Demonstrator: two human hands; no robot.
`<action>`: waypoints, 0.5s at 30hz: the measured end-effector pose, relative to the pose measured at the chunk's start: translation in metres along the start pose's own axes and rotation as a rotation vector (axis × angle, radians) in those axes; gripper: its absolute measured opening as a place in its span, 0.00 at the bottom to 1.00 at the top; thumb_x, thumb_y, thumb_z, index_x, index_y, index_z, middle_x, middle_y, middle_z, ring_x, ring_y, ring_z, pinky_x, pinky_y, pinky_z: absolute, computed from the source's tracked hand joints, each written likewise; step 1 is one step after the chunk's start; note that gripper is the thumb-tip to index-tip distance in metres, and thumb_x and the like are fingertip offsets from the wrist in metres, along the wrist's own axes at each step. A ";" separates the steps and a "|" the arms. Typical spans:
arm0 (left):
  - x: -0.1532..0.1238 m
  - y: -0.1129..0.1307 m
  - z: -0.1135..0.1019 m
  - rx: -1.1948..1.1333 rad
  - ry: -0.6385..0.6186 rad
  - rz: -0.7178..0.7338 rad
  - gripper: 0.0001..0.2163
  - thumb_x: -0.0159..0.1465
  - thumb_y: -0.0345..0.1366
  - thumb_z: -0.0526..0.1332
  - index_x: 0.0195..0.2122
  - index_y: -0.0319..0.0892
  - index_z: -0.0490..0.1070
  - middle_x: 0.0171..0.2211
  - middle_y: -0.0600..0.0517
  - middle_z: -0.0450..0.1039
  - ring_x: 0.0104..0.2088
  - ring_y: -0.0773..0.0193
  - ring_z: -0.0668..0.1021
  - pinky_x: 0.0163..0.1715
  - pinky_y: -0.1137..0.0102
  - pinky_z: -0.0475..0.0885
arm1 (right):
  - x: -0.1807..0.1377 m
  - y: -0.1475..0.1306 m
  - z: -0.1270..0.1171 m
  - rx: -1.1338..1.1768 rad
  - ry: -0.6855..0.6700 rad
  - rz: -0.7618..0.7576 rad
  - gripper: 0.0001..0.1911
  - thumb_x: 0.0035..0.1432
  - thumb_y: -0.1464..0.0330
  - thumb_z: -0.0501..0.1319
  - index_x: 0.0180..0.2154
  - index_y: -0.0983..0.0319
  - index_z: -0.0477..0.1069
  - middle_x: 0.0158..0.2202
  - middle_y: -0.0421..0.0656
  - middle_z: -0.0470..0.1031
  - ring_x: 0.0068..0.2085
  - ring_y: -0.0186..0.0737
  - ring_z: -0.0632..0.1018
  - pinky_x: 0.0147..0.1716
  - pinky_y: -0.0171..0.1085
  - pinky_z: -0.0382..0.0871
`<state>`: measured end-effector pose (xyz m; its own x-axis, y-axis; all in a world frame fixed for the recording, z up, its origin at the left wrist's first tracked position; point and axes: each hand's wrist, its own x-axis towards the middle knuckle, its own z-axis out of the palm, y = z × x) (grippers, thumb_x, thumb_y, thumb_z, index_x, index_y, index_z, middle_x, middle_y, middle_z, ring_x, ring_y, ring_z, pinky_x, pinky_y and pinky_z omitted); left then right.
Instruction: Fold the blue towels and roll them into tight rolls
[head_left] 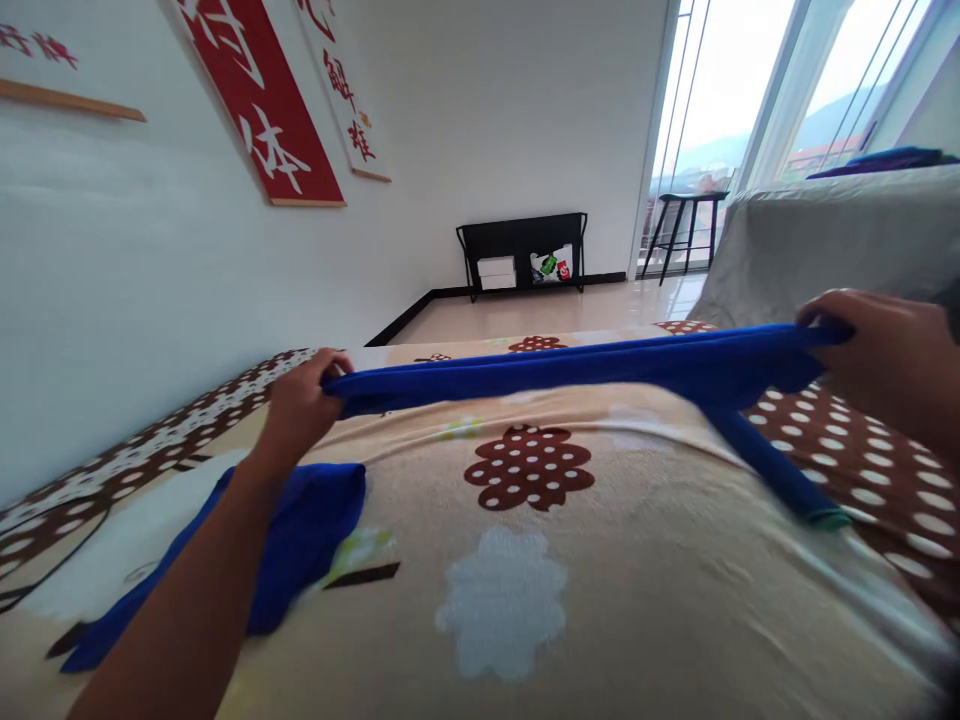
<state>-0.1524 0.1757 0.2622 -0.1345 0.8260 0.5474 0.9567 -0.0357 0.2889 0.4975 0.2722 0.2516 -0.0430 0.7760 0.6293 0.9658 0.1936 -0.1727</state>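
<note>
A blue garment [525,372] is stretched in a long folded band between my two hands, just above the bed. My left hand [304,400] pinches its left end, fingers closed around the cloth. At the other end, my right hand [874,330] grips a bunched part of it. From the right portion a narrow, sleeve-like length [776,468] hangs down to the bedspread, with a green edge at its tip. More blue cloth [315,525] lies on the bed behind my left forearm; whether it joins the held garment I cannot tell.
Under everything spreads a beige bedspread [645,590] with brown dotted flowers and borders. A grey-covered piece of furniture [847,230] stands at the right, folded cloth [885,160] on top. Farther back are a black rack [523,240] and a dark stool [686,215] by the window.
</note>
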 end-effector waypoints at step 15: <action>-0.220 -0.091 0.093 0.051 -0.381 0.096 0.12 0.48 0.33 0.58 0.35 0.44 0.69 0.39 0.48 0.77 0.44 0.53 0.78 0.49 0.62 0.71 | -0.244 0.028 0.101 0.212 -0.354 -0.057 0.18 0.48 0.84 0.52 0.32 0.63 0.77 0.41 0.54 0.78 0.44 0.48 0.80 0.45 0.43 0.70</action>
<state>-0.1861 0.0498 0.0420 0.0530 0.9701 0.2367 0.9730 -0.1035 0.2061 0.5091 0.1494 0.0166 -0.2163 0.9116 0.3495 0.8867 0.3333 -0.3205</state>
